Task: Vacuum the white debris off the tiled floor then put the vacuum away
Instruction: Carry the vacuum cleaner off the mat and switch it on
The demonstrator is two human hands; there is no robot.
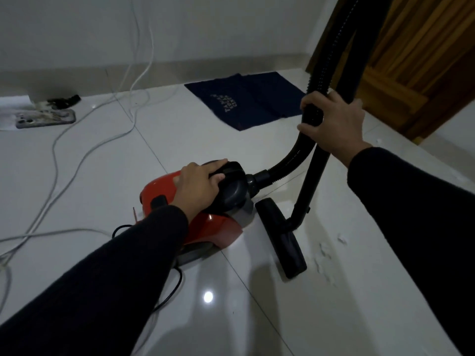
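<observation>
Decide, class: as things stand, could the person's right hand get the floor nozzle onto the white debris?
Probably yes. The right hand grips the hose and wand, the floor nozzle rests beside the white debris, and only bare tile lies between them.

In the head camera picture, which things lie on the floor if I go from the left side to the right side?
Phone → white cables → red vacuum body under the left hand → black floor nozzle → white debris. The right hand grips the hose above.

one vacuum, two hands, one phone, one dark cloth
</observation>
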